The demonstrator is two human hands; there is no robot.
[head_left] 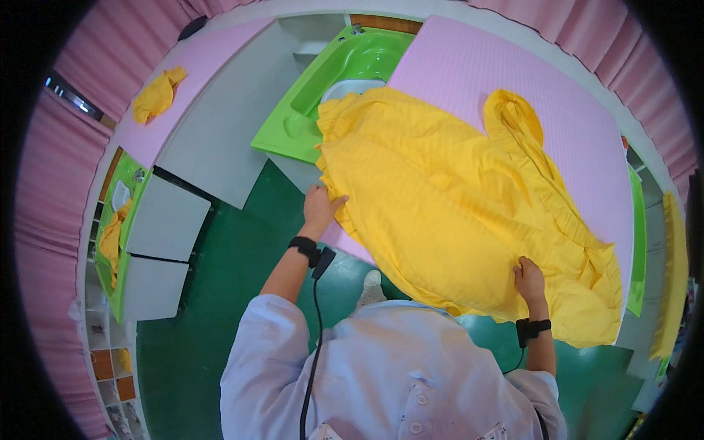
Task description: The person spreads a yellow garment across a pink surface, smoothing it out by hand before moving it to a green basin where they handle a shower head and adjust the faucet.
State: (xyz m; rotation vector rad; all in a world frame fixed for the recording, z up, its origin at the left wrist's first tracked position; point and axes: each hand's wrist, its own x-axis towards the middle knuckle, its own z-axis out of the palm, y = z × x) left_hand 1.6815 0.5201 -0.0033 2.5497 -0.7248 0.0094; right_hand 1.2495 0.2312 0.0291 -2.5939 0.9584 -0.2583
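- Two grips, set well apart, hold one yellow cloth [433, 198] that lies at twelve to two o'clock from my body, mostly over the pink tabletop [572, 117].
- My left hand [320, 209], at eleven o'clock, is closed on the cloth's left edge, thumb uppermost, probably because a pinch there controls the border without bunching the middle.
- My right hand [529, 280], at two o'clock, has its fingers curled around a fold near the close edge; this wide spacing seems to keep the stretch between my hands from sagging.
- The tabletop bears most of the weight, so I judge that light grips suffice.
- At one o'clock, the far end lies in a loop, perhaps because neither hand reaches that far.
- At eleven o'clock, the frill overlaps the green basin [301, 110], likely because the cloth spreads past the tabletop's left side.
- Towards half past ten, another yellow cloth [158, 95] lies crumpled on a separate pink surface [213, 55], beyond my reach.
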